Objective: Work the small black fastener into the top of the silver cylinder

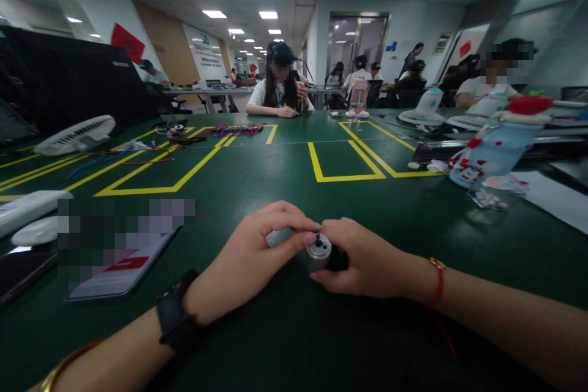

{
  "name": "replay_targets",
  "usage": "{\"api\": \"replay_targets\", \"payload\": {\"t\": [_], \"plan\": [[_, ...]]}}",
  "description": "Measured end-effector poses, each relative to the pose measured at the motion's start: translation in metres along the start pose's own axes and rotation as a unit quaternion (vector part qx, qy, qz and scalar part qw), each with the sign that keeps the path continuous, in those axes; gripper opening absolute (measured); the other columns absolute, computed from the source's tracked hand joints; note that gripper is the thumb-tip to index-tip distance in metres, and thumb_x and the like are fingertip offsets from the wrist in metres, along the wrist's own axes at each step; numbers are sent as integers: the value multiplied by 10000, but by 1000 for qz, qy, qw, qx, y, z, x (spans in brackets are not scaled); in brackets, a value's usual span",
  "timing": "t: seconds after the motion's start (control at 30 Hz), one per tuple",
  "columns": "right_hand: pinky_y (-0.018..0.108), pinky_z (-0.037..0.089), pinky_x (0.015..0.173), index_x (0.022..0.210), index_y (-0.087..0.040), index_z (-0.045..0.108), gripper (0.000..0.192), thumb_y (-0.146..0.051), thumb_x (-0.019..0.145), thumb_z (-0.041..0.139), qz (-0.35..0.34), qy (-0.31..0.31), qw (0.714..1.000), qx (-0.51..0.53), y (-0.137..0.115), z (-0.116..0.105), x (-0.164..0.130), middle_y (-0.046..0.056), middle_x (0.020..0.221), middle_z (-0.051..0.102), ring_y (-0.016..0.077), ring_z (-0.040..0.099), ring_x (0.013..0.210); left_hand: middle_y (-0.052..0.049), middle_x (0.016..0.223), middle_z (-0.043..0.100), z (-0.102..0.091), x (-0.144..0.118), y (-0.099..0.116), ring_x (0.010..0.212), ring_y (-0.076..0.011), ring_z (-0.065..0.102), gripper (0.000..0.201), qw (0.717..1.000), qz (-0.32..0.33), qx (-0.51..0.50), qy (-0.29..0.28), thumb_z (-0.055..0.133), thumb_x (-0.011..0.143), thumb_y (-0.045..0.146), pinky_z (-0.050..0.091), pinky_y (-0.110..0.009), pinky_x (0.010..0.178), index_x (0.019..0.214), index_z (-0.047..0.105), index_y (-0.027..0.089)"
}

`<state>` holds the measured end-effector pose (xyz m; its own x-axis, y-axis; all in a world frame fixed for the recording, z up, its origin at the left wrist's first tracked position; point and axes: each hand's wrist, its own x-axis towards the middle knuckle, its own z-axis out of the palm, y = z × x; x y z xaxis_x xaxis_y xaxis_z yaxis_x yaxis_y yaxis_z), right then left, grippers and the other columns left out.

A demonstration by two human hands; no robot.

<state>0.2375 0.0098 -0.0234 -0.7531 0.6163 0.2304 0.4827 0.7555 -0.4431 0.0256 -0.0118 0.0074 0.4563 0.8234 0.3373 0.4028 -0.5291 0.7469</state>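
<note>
A small silver cylindrical motor (318,249) with a short dark shaft on top stands just above the green table (294,184), near its front edge. My right hand (362,260) wraps around its body from the right. My left hand (250,257) pinches at the top of the motor, thumb and fingertips touching the shaft end. A black watch sits on my left wrist and a red string bracelet on my right wrist.
A phone (122,272) lies at the front left, beside white devices (32,208). A white fan (76,133), loose wires and parts (234,130) lie farther back left. A patterned bottle (493,147) and papers (551,196) sit at right. A person (278,89) sits across the table.
</note>
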Motion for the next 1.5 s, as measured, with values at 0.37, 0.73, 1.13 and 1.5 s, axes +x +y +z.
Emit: {"api": "replay_targets", "payload": {"t": [0.37,0.73,1.13,1.5], "plan": [[282,339,640,867,-180,543,246,-351,768,689,-2,14,1000,-14,2,2,0,10,813,573,152,481,712,-9,1030,637,0,-1,2,968,-148,602,188,999,-3,11,-42,556,924,195,464,-276,876,1019,712,235],[275,327,628,834,-185,530,246,-339,759,707,4,8,1000,-11,-2,-3,1,-3,796,571,142,464,695,-1,984,692,-13,2,-25,933,-188,624,201,994,-109,-24,6,532,923,302,443,-310,839,1006,707,249],[286,334,647,830,-185,524,234,-339,761,686,24,-18,999,-13,-4,-5,1,5,814,567,152,471,709,-30,899,683,-16,5,-59,803,-139,592,222,943,-220,-229,103,635,846,312,443,-253,760,1008,722,188],[297,343,656,836,-185,523,224,-325,758,680,15,-10,1000,-16,-3,-4,1,12,813,573,158,475,712,-37,958,711,-16,3,-38,863,-191,634,279,981,-185,-54,17,555,890,372,481,-304,762,1060,694,199]]}}
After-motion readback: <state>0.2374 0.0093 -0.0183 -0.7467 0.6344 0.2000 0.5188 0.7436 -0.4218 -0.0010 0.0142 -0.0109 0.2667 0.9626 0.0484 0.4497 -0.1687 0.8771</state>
